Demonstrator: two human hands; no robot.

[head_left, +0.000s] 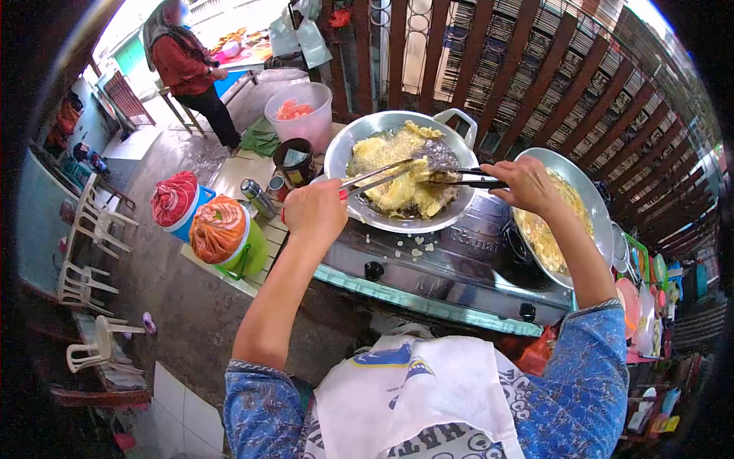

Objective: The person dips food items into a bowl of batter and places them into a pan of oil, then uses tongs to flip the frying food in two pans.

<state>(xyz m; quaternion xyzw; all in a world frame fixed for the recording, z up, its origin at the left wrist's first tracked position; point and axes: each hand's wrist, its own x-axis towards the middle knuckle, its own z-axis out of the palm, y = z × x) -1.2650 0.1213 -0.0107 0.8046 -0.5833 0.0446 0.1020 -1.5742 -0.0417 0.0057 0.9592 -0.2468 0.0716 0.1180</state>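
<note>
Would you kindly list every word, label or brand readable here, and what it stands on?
"Rinnai": faintly embossed on the gas stove.
Print on the apron: letters cut off at the frame edge, unreadable.
Label on the tin: too blurred to read.

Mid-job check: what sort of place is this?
Probably an open-air food stall: two woks on a gas stove, left hand gripping tongs, right hand a skimmer, plastic chairs outside.

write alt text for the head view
A person's left hand grips metal tongs and the right hand a black-handled utensil, both in yellow fried food in a wok on a gas stove. A second wok sits beside it.
</note>
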